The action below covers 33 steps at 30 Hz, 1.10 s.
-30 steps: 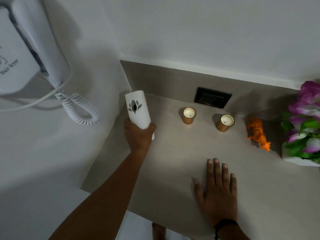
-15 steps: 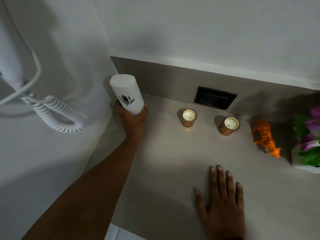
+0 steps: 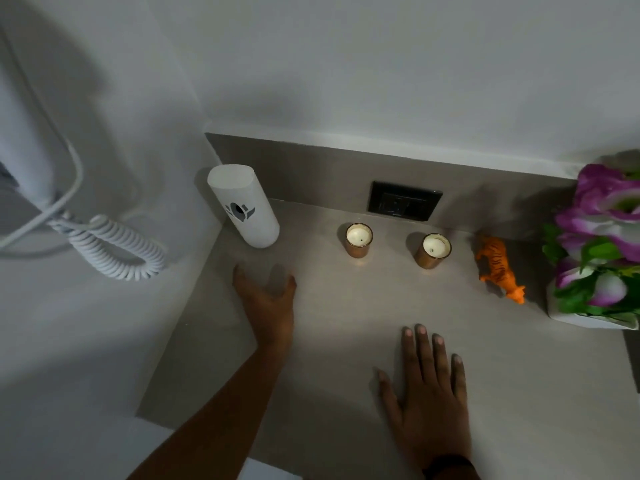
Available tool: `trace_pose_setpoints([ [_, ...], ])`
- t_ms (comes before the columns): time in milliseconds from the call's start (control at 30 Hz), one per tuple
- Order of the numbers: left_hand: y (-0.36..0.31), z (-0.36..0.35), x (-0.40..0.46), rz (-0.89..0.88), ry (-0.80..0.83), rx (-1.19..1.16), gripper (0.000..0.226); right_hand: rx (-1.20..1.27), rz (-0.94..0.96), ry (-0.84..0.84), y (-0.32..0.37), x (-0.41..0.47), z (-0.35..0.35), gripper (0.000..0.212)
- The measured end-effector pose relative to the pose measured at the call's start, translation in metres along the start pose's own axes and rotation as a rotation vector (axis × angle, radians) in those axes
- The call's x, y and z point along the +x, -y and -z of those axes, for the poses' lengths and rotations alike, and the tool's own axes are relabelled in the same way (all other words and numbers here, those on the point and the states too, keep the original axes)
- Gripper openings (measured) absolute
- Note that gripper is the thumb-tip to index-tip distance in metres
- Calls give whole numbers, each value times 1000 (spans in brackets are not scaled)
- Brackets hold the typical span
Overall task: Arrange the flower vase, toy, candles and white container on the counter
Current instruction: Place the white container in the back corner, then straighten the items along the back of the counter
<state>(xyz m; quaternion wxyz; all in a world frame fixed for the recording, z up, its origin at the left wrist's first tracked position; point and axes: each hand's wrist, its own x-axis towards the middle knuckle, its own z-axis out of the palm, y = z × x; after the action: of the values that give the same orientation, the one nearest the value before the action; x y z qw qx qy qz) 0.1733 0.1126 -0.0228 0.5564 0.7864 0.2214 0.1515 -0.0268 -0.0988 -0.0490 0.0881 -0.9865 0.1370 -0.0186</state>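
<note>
Fingers (image 3: 242, 275) spread, empty | white container (image 3: 244, 209) apart | right hand (image 3: 429, 393) flat

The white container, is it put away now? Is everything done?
Looks nearly done. The white container stands alone in the corner, beside two candles, the orange toy and the flower vase. The left hand is empty, the right hand lies flat. Nothing obvious remains.

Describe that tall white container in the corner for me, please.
The white container is a smooth, matte cylinder with a flat top and a dark petal-like emblem on its side. It stands upright on the grey counter in the back left corner, close to the wall. Nothing holds it; the left hand is open just in front.
</note>
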Motion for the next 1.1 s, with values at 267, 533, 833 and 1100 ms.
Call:
trace_pose_setpoints([
  [267,-30,-21,77,0,-20,38,87,-1,-10,-76,-1,0,-14,90],
  [533,-41,-47,99,95,-222,60,85,0,-27,-120,0,-1,-16,90],
  [833,-40,-52,108,80,-256,213,109,9,-48,-103,4,3,-10,92],
  [1100,-18,-42,-23,-158,180,188,82,167,-402,-140,8,48,14,94],
])
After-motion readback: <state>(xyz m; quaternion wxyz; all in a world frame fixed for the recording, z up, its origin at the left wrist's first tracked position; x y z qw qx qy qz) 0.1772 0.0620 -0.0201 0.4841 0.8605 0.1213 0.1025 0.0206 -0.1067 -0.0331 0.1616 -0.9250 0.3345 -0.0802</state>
